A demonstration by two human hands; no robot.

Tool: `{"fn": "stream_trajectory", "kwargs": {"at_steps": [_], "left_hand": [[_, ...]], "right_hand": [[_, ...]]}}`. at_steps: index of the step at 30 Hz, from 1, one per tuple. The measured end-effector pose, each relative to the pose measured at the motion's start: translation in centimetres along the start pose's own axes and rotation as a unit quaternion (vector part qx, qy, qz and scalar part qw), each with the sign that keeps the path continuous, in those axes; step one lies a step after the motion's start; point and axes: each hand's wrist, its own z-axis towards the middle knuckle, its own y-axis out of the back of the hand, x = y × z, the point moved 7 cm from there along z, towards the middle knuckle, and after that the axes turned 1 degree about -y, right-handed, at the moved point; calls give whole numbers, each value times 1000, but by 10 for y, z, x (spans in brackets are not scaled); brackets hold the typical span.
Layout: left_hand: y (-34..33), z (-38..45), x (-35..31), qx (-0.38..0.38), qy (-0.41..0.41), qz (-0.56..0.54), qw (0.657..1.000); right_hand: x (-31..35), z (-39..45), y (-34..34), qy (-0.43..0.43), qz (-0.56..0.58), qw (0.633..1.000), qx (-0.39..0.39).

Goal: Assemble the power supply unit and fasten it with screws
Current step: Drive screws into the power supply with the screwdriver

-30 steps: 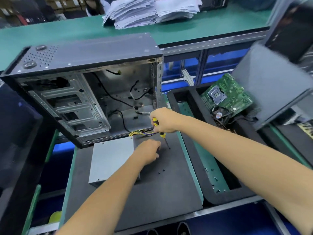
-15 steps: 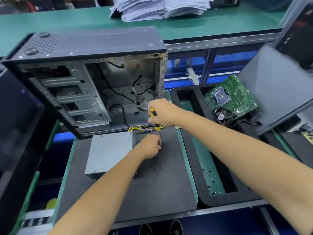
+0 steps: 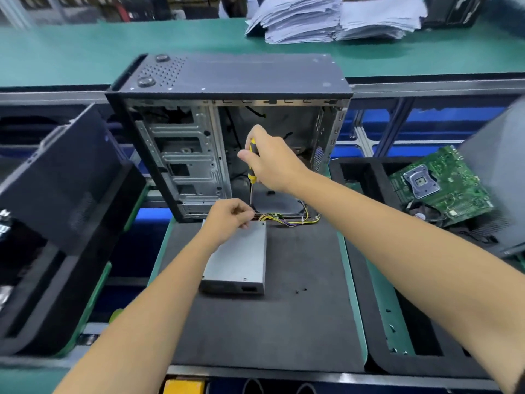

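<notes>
Before case (image 3: 227,115): right hand (image 3: 272,160) clamps screwdriver (image 3: 251,166); left hand (image 3: 230,217) grip pinched, contents unclear.

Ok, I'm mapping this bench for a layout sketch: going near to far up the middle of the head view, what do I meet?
Dark foam mat → power supply unit → left hand → open computer case → green bench top → stacks of paper.

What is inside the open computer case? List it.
Inside the computer case: a metal drive cage, loose black cables and a bare metal back wall. The right hand and its screwdriver cover the middle.
</notes>
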Motion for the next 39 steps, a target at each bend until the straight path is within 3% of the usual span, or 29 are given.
{"fn": "stream_trajectory", "kwargs": {"at_steps": [22,30,39], "left_hand": [[-2,16,8,-23,-2,-42,999],[3,16,15,-85,1,-122,989],[-4,18,14,-81,6,-138,987]], "right_hand": [[-15,17,-12,-41,-1,999,-1],[-22,19,2,-106,21,993,-50],[-29,14,6,-129,15,989,-68]]}}
